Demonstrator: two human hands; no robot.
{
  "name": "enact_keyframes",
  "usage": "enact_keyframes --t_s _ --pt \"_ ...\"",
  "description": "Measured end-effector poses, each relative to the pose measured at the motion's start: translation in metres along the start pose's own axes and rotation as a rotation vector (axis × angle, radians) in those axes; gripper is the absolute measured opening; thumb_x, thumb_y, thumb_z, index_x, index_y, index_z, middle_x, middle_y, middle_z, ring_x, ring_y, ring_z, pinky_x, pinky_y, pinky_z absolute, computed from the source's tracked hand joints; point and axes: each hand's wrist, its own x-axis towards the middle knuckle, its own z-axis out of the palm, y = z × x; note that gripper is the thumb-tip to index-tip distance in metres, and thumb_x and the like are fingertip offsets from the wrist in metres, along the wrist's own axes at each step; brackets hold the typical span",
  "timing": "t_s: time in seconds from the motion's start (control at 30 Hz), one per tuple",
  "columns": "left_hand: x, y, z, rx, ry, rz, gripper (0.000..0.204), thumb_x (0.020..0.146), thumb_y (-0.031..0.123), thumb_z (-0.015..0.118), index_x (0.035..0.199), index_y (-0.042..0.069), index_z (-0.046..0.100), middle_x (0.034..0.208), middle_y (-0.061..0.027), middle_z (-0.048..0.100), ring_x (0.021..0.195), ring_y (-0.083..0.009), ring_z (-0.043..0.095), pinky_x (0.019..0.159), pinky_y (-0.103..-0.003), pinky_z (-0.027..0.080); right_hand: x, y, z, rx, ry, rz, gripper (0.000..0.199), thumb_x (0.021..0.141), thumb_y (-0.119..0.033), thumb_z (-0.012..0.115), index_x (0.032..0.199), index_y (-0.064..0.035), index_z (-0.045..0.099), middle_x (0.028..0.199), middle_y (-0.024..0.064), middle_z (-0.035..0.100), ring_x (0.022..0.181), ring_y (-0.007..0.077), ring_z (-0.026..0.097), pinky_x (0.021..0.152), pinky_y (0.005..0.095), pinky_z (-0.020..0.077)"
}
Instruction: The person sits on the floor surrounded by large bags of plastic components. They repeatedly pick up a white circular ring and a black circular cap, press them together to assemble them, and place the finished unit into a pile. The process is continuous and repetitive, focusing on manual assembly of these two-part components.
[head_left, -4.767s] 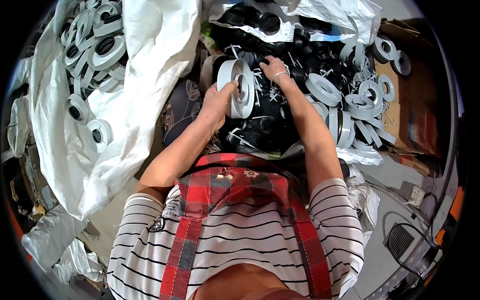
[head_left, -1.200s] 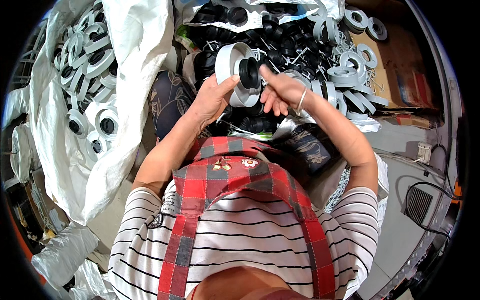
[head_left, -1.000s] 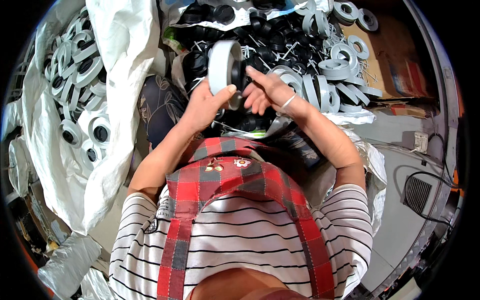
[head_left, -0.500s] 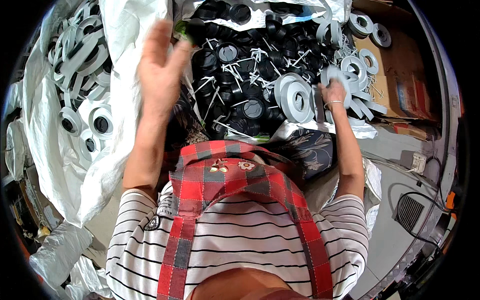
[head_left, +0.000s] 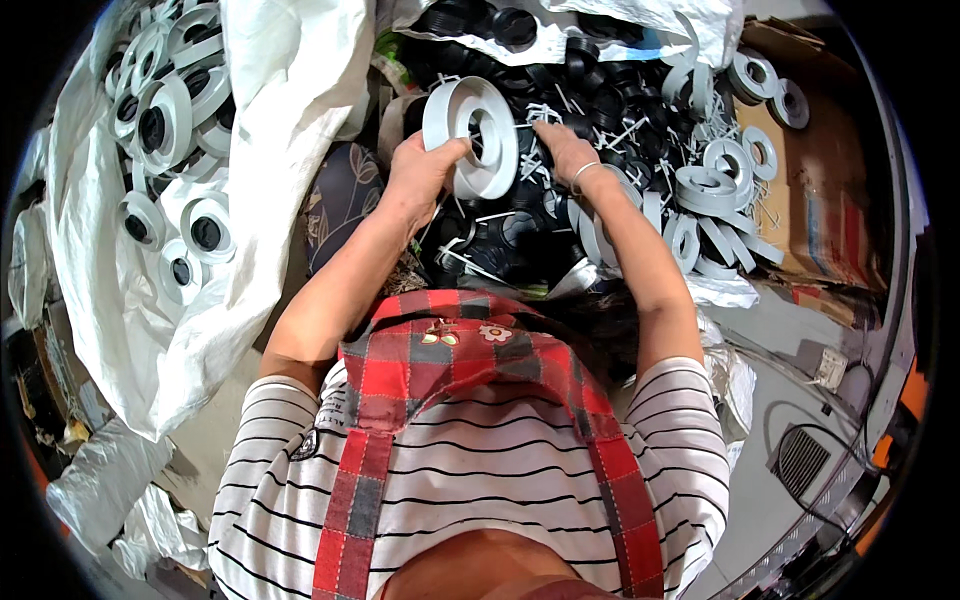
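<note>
Clearly, the left grip holds a pale grey ring by its rim over the black caps; the right grip is among white sticks, its hold impossible to tell.

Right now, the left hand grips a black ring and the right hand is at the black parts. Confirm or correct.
The colour is wrong: the head view shows the left hand gripping a pale grey ring. The right hand is indeed at the black parts.
</note>
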Motion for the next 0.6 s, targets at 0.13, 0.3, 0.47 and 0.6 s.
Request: enact_keyframes --t_s 0.13,0.3,0.47,0.6 --pt "0.007 -0.008 0.002 0.044 0.070 0.118 0.025 0.082 0.014 0.062 0.102 -0.001 0.058 0.086 -0.0059 0.062 0.073 -0.0135 0.060 0.065 -0.029 0.050 0.004 -0.013 -0.009 -0.245 0.060 0.055 0.078 0.070 -0.001 0.064 0.139 -0.0146 0.030 0.114 0.0144 0.051 0.106 0.0342 0.047 0.090 0.0413 0.0438" --pt "0.003 -0.019 0.008 -0.078 -0.075 -0.007 0.025 0.088 0.020 0.060 0.102 0.000 0.057 0.087 -0.0065 0.061 0.077 -0.0148 0.060 0.068 -0.030 0.050 -0.041 -0.055 -0.081 0.416 0.504 0.127 0.072 0.060 -0.026 0.080 0.120 0.0002 0.049 0.113 0.0200 0.048 0.105 0.0332 0.049 0.091 0.0372 0.0430" --pt "-0.020 -0.008 0.034 -0.246 -0.288 -0.071 0.036 0.093 0.025 0.054 0.117 -0.002 0.050 0.108 -0.0095 0.060 0.095 -0.0180 0.060 0.085 -0.035 0.049 -0.092 -0.099 -0.109 0.672 0.405 0.047 0.075 0.060 -0.024 0.079 0.123 -0.0006 0.046 0.117 0.0173 0.052 0.104 0.0257 0.055 0.089 0.0312 0.0444" --pt "-0.037 -0.012 0.032 -0.146 -0.275 -0.074 0.038 0.091 0.026 0.058 0.115 -0.002 0.051 0.108 -0.0091 0.059 0.097 -0.0166 0.059 0.085 -0.032 0.049 -0.107 -0.114 -0.128 0.362 0.260 -0.131 0.075 0.058 -0.015 0.077 0.124 -0.0008 0.044 0.111 0.0167 0.050 0.106 0.0336 0.049 0.093 0.0355 0.0420"
